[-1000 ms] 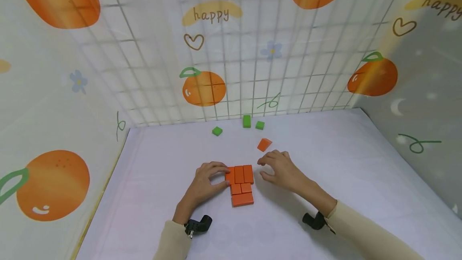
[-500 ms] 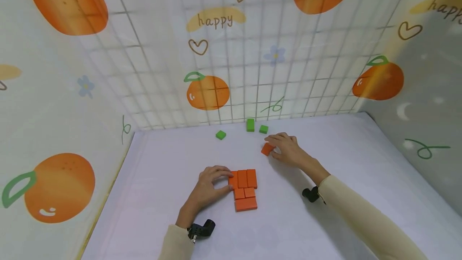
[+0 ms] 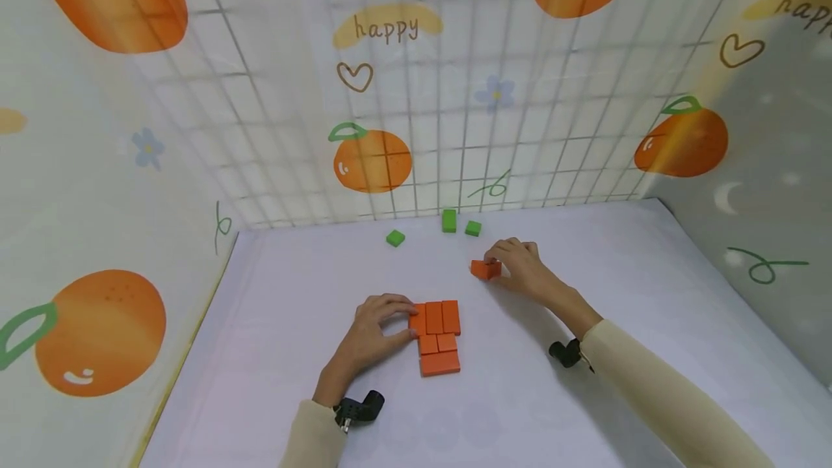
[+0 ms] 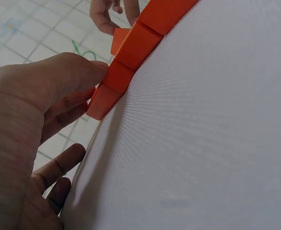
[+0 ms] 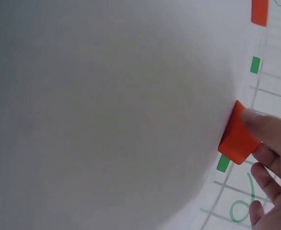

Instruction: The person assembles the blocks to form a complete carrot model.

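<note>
Several flat orange blocks lie edge to edge on the white tabletop: upright rectangles (image 3: 434, 318) across the top, two small blocks (image 3: 438, 343) below, and a wide block (image 3: 440, 363) nearest me. My left hand (image 3: 370, 327) pinches the leftmost orange block (image 3: 417, 322) between thumb and fingers at its left end. Farther back and to the right, my right hand (image 3: 520, 267) holds a separate orange block (image 3: 481, 269) by thumb and fingers. In the right wrist view this orange block (image 5: 237, 136) looks tilted, partly covered by the thumb.
Three green blocks stand along the back: a diamond-turned one (image 3: 395, 238), a taller one (image 3: 449, 221) and a small one (image 3: 473, 228). Behind them rises a printed cloth wall (image 3: 286, 128). A black wrist camera (image 3: 360, 408) sits on each forearm.
My right hand has moved away from the orange group to the separate orange block, taken hold of it and turned it. My left hand stays at the group's left end.
</note>
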The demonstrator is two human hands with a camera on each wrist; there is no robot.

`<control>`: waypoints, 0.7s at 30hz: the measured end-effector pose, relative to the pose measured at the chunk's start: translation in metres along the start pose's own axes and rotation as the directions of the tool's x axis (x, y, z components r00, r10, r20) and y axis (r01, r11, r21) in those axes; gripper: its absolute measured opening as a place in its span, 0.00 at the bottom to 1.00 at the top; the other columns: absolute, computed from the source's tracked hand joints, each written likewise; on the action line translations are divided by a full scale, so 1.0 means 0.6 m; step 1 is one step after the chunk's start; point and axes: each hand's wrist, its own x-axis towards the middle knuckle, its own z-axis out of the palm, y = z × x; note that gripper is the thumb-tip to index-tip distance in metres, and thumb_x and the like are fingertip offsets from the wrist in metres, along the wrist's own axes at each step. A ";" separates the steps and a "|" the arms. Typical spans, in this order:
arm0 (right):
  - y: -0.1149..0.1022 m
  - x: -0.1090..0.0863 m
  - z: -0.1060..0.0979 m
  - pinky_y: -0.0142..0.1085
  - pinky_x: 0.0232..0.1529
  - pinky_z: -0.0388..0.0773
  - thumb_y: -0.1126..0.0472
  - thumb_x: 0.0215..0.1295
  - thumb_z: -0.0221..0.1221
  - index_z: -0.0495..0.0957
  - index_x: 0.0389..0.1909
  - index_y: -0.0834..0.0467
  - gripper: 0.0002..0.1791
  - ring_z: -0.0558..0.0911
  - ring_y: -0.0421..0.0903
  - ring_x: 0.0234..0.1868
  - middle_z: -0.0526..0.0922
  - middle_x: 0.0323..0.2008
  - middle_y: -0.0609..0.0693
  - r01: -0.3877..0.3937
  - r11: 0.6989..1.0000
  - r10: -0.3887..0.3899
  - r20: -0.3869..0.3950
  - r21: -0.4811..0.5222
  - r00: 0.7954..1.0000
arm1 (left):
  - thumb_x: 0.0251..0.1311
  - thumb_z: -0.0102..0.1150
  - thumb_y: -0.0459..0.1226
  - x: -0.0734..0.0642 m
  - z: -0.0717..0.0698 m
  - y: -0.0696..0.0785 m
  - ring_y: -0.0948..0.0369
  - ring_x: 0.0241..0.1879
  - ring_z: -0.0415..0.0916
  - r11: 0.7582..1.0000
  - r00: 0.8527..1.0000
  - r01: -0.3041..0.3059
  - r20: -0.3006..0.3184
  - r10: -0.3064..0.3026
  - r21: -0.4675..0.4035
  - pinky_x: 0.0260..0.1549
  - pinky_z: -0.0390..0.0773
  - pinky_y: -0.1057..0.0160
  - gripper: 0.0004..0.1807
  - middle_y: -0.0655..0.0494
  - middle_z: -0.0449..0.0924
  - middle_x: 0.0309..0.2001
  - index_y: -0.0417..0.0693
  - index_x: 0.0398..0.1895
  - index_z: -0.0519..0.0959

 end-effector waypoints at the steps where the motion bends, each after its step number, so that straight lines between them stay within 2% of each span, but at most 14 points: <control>1: -0.001 -0.003 -0.001 0.55 0.51 0.60 0.63 0.55 0.74 0.82 0.47 0.56 0.18 0.73 0.53 0.55 0.82 0.48 0.49 0.004 1.000 -0.004 -0.004 0.004 1.000 | 0.59 0.68 0.54 0.001 0.000 0.000 0.63 0.61 0.65 1.000 1.000 0.001 0.003 -0.001 0.002 0.62 0.58 0.46 0.18 0.77 0.73 0.58 0.68 0.53 0.83; 8: -0.004 -0.014 -0.008 0.56 0.53 0.59 0.53 0.58 0.72 0.83 0.50 0.56 0.20 0.72 0.53 0.58 0.82 0.51 0.50 0.005 1.000 -0.005 0.004 0.030 1.000 | 0.59 0.68 0.56 0.000 0.002 0.000 0.64 0.62 0.64 1.000 1.000 0.017 0.013 -0.017 0.007 0.63 0.58 0.46 0.19 0.78 0.72 0.58 0.71 0.53 0.82; 13: -0.008 -0.012 -0.005 0.55 0.50 0.59 0.55 0.59 0.72 0.85 0.43 0.53 0.12 0.73 0.52 0.55 0.83 0.45 0.47 -0.009 1.000 0.009 0.023 0.028 1.000 | 0.59 0.68 0.55 0.000 0.001 0.000 0.65 0.62 0.63 1.000 0.999 0.026 0.023 -0.026 -0.003 0.63 0.57 0.47 0.19 0.79 0.72 0.58 0.70 0.54 0.82; 17: -0.015 -0.015 -0.005 0.53 0.49 0.59 0.55 0.58 0.72 0.85 0.40 0.53 0.11 0.73 0.51 0.53 0.83 0.42 0.47 -0.026 0.999 0.025 0.017 0.042 1.000 | 0.59 0.67 0.55 0.001 0.000 0.001 0.65 0.62 0.63 1.000 1.000 0.020 0.024 -0.020 0.006 0.63 0.58 0.47 0.19 0.79 0.72 0.58 0.70 0.54 0.82; 21: -0.026 -0.026 -0.012 0.52 0.51 0.58 0.57 0.58 0.71 0.85 0.39 0.53 0.10 0.73 0.49 0.51 0.82 0.41 0.45 -0.016 0.994 0.016 0.000 0.104 1.000 | 0.59 0.68 0.54 0.000 0.000 0.003 0.65 0.61 0.64 1.000 1.000 0.013 0.014 -0.013 0.009 0.62 0.59 0.47 0.19 0.78 0.72 0.58 0.69 0.54 0.83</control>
